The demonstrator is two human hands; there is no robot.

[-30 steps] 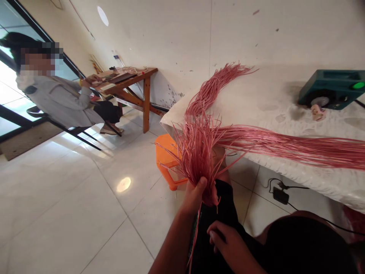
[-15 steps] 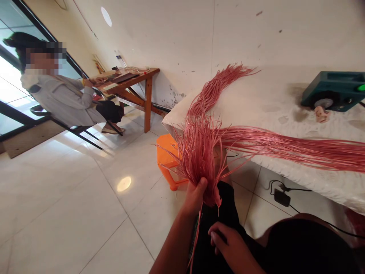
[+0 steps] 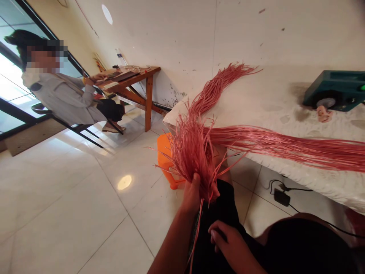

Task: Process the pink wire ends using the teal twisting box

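Left hand [image 3: 192,195] gripping reddish strand bundle [image 3: 192,154]; right hand [image 3: 228,242] loosely curled near black-clad leg [image 3: 226,205]

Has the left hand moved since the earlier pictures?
Yes: the left hand has shifted slightly leftward in the view, toward the orange stool.

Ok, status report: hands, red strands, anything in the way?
Left hand holds the bunch of red strands. Right hand loosely curled, apart from the bunch. Possible snag: loose strands hanging below left hand.

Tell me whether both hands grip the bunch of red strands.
No: only the left hand grips the bunch of red strands; the right hand is apart from it.
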